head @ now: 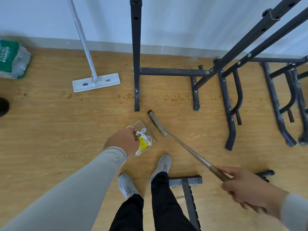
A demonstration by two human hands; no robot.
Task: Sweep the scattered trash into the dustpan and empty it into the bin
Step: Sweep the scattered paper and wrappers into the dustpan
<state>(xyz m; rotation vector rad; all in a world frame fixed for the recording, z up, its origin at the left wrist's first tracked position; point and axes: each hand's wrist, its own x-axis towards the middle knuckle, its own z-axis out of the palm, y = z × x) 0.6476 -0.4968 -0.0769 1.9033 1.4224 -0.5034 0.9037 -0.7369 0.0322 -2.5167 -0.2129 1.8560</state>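
A clear dustpan point(141, 125) sits low over the wooden floor just ahead of my feet. Inside it lie a yellow wrapper point(143, 144) and white scraps of trash point(143, 132). My left hand point(123, 141) is closed on the dustpan's handle, which it mostly hides. My right hand point(246, 189) grips the long brown handle of a broom point(191, 152). The broom's narrow grey head point(157, 122) rests on the floor just right of the dustpan, a small gap between them.
Black metal rack frames point(166, 72) stand ahead and to the right, and another frame piece point(188, 184) lies by my right foot. A white flat mop point(96, 82) leans on the wall. A green-and-white package point(13, 59) sits far left. Small brown specks dot the floor.
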